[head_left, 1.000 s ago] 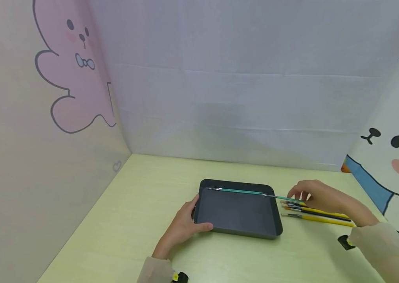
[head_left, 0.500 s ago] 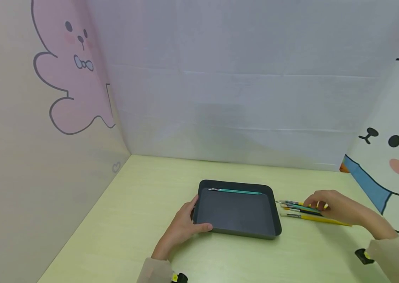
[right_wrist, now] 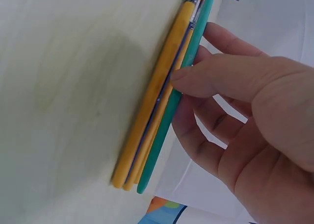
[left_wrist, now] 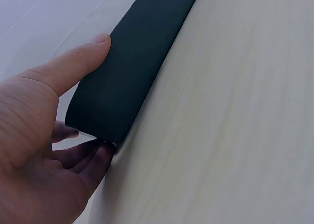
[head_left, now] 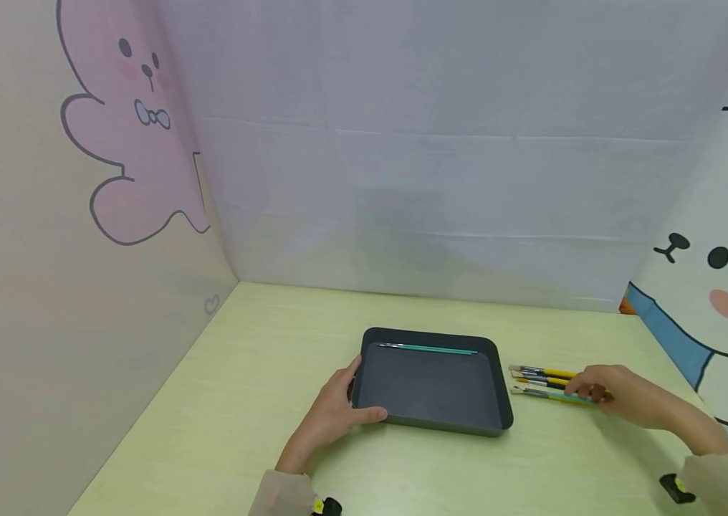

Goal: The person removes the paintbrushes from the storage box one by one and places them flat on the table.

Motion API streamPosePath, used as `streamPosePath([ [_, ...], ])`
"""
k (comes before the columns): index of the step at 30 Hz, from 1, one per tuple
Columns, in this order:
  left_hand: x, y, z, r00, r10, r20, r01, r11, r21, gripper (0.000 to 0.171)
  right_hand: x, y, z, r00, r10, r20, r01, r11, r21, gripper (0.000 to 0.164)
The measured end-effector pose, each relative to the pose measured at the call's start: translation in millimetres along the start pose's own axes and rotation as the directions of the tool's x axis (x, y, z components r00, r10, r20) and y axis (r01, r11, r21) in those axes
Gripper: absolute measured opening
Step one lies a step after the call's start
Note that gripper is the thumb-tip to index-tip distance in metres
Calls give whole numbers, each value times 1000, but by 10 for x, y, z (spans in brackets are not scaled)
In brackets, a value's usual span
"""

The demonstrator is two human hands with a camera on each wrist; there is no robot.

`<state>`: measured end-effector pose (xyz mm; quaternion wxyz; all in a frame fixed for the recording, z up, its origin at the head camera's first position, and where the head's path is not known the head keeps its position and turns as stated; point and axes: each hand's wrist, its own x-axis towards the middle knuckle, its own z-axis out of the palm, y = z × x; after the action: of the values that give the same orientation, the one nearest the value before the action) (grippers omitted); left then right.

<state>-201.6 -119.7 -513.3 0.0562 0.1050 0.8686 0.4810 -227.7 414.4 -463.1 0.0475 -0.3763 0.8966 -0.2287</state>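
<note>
My left hand holds the near left corner of a dark grey rectangular tray, thumb on the front wall and fingers at the left side. A slim green paintbrush lies along the tray's far side. To the right of the tray, my right hand pinches another green paintbrush by its handle between thumb and fingers. The held brush is close over several paintbrushes with yellow and dark handles. In the right wrist view, yellow handles and a dark one run alongside the green handle.
The pale wooden table meets a white back panel. Side panels stand at left and right, with a pink cartoon animal and a white cartoon bear.
My right hand has moved right and toward me with the green paintbrush, bringing its tip from over the tray to the nearest brush in the group. My left hand stays at the tray.
</note>
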Motion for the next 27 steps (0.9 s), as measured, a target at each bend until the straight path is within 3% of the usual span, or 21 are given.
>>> streamPosePath([
  [4, -1, 1, -3, 1000, 3, 1, -3, 1000, -4, 117, -53, 36, 38, 999, 31, 15, -31, 1000, -4, 47],
  [17, 10, -8, 6, 1000, 1, -6, -1, 1000, -3, 118, -99, 147, 155, 997, -39, -64, 38, 999, -20, 48],
  [27, -4, -3, 1, 1000, -2, 0, 2, 1000, 1, 117, -67, 182, 211, 991, -9, -135, -11, 989, -148, 48],
])
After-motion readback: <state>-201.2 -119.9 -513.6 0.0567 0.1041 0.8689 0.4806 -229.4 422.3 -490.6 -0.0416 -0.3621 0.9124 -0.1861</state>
